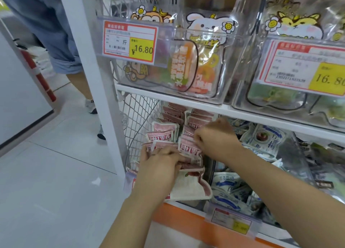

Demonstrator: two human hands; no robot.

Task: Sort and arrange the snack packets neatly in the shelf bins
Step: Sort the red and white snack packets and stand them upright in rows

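Observation:
Several pink snack packets [164, 131] stand in rows in the left bin of the lower shelf. My left hand [159, 165] grips a bunch of these pink packets at the bin's front. My right hand [214, 137] reaches in from the right and pinches the top edge of one pink packet [188, 147] in the front row. Below my left hand a white and pink packet [190, 189] lies flat over the bin's front edge. The bin to the right holds blue and white packets [265, 137].
The upper shelf carries clear bins [214, 90] of cartoon snack bags with 16.80 price tags [129, 40]. A white upright post [93, 70] stands left of the shelf. A person in blue shorts [56, 32] stands on the aisle floor at the left. An orange shelf edge [186, 218] runs below.

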